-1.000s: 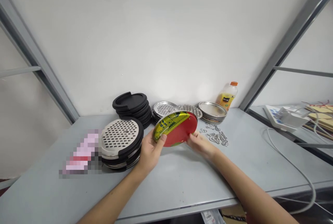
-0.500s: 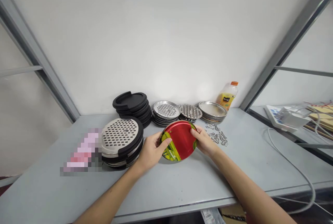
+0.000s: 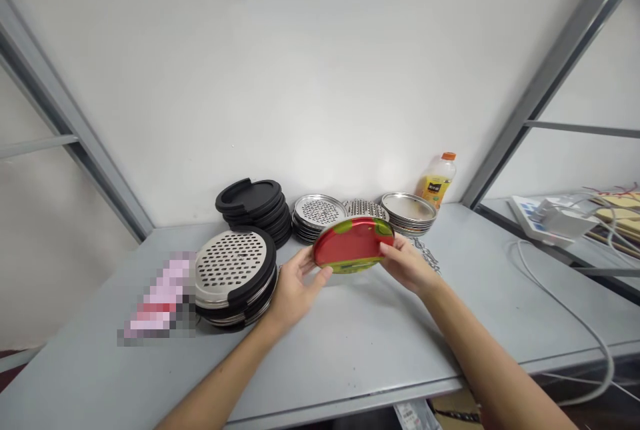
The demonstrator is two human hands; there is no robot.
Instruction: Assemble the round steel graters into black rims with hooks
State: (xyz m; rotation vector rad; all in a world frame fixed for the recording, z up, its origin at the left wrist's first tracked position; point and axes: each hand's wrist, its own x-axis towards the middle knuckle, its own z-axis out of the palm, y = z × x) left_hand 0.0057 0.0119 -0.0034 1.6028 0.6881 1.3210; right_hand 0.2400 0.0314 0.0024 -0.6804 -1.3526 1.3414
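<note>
Red-green disc [image 3: 353, 245] (x1) turned & tilted vs. earlier, held by L fingers [image 3: 319, 279] & R fingers [image 3: 394, 253].

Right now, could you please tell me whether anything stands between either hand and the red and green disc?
Nothing visible does: the left hand and right hand both grip the red and green disc near opposite edges. The perforated metal plates sit beyond it, not in between.
</note>
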